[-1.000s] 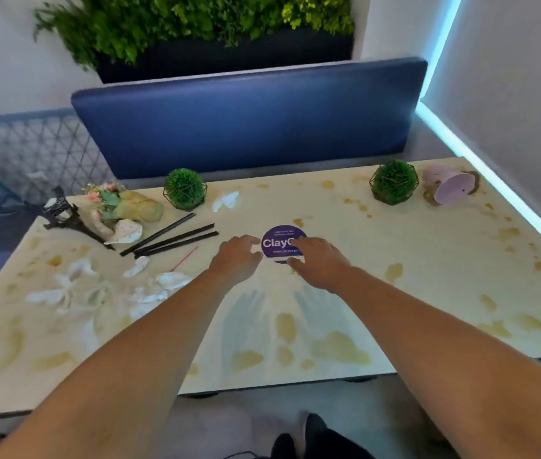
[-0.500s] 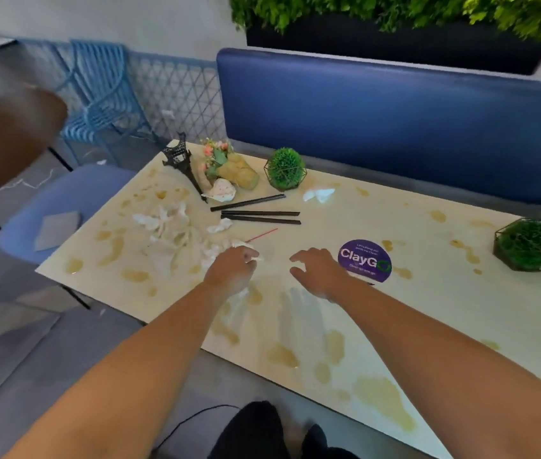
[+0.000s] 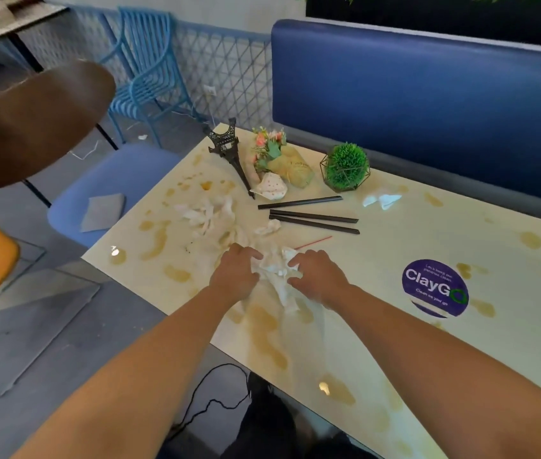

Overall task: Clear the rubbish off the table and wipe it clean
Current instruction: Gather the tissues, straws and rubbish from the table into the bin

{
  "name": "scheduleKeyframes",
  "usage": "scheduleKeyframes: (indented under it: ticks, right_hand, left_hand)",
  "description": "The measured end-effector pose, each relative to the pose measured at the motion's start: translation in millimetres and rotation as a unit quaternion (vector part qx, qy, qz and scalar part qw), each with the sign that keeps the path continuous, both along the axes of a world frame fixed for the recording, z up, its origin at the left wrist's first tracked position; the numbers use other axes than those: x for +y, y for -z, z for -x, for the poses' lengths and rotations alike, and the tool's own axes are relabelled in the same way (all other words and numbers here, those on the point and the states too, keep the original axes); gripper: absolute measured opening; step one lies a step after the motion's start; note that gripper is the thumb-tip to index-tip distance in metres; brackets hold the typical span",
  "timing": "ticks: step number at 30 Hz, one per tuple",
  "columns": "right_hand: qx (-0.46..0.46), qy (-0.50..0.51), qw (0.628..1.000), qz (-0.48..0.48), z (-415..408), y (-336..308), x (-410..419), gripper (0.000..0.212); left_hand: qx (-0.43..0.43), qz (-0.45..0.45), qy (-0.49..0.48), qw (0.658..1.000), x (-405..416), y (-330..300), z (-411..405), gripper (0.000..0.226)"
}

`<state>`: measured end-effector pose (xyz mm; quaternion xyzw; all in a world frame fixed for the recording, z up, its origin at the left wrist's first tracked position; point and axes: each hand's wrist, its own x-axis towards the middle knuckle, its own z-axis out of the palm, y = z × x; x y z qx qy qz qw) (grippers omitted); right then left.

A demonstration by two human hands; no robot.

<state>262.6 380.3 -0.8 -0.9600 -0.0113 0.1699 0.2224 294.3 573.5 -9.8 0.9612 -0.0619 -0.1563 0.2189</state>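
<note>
**Both hands on the tissue wad, worktop still stained**

We've got both hands at the near-left part of the worktop [image 3: 395,260], w/ a crumpled white tissue wad [image 3: 274,271] between them. Left hand [image 3: 234,273] has fingers curled onto the wad's left side; right hand [image 3: 320,279] pinches its right side w/ curled fingers. So each grip is closed on the tissue, not loose. A tail of the wad trails back toward us, lying on the surface.

More rubbish further out: a heap of torn white tissue [image 3: 208,215] just beyond the left hand, a small crumpled bit [image 3: 267,226] near it, another white scrap [image 3: 383,200] over by the green ball plant [image 3: 345,167] in its wire frame. Three black straws [image 3: 314,217] lie roughly parallel beyond the hands, one set apart from the other two; a thin red stick [image 3: 314,241] sits just past the right hand's fingertips. A dotted paper cup [image 3: 272,188] lies tipped beside the flower bunch [image 3: 270,149] and a black tower model [image 3: 229,150].

Brownish spill marks cover the surface all over. A purple round sticker [image 3: 435,288] is to the right of the right hand, well apart from the wad.
</note>
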Motion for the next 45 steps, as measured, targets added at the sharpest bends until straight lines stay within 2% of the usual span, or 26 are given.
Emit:
scheduleKeyframes:
  ticks: [4,6,8,12,15,19,21,25,27,29,32,34,36,38,41,43,45]
  right_hand:
    - [0.009,-0.020,0.999,0.035,-10.0,9.4,20.5,0.063]
    - [0.008,-0.030,0.997,0.064,-10.4,18.8,27.6,0.068]
    - [0.002,-0.035,0.996,0.083,-9.2,28.7,31.9,0.063]
    - [-0.028,-0.039,0.994,0.093,-8.7,38.4,34.2,0.044]
    - [-0.052,-0.025,0.994,0.091,-11.1,40.1,32.8,0.032]
    - [-0.073,0.029,0.995,0.059,-17.3,39.2,33.9,0.028]
    - [-0.079,0.068,0.994,0.022,-23.1,36.5,33.8,0.027]
    - [-0.063,0.165,0.970,-0.164,-37.1,22.0,37.7,0.026]
    - [-0.035,0.195,0.954,-0.223,-45.4,15.1,41.3,0.025]
    - [-0.015,0.209,0.948,-0.238,-52.4,11.4,45.1,0.020]
    - [-0.013,0.232,0.938,-0.258,-60.3,6.1,51.0,0.021]
    - [-0.026,0.244,0.932,-0.266,-64.0,3.7,53.0,0.019]
    - [-0.036,0.253,0.928,-0.270,-66.5,-0.5,53.4,0.019]
    - [-0.046,0.239,0.931,-0.271,-68.7,-4.2,53.8,0.017]
    - [-0.065,0.226,0.927,-0.291,-71.3,-9.9,57.2,0.013]
    - [-0.064,0.239,0.912,-0.328,-71.0,-9.8,57.5,0.020]
    - [-0.037,0.243,0.901,-0.357,-71.7,-10.2,55.4,0.024]
  left_hand:
    - [0.001,-0.049,0.055,0.997,0.0,4.7,-13.1,0.061]
    - [0.014,-0.074,0.087,0.993,2.4,8.5,-18.5,0.068]
    - [0.023,-0.097,0.117,0.988,5.3,12.2,-22.2,0.066]
    - [-0.006,-0.102,0.137,0.985,8.3,20.4,-29.7,0.049]
    - [-0.019,-0.072,0.135,0.988,6.2,24.3,-36.7,0.039]
    - [-0.034,-0.016,0.101,0.994,4.7,25.6,-43.8,0.027]
    - [-0.038,0.021,0.074,0.996,5.4,23.5,-47.2,0.025]
    - [-0.027,0.124,-0.009,0.992,2.0,8.7,-58.3,0.023]
    - [0.005,0.185,-0.050,0.982,-0.7,-1.4,-62.9,0.023]
    - [0.072,0.268,-0.100,0.955,-2.9,-11.5,-65.2,0.024]
    - [0.196,0.404,-0.210,0.868,-6.3,-27.9,-66.5,0.028]
    - [0.247,0.467,-0.270,0.805,-8.7,-37.5,-68.1,0.029]
    - [0.263,0.498,-0.286,0.775,-9.3,-40.5,-69.0,0.027]
    - [0.260,0.487,-0.277,0.786,-8.2,-35.3,-71.9,0.040]
    - [0.234,0.432,-0.239,0.837,-9.6,-29.7,-78.5,0.077]
    - [0.208,0.413,-0.247,0.851,-11.6,-24.7,-83.6,0.080]
    - [0.206,0.401,-0.270,0.851,-15.0,-23.9,-88.3,0.066]
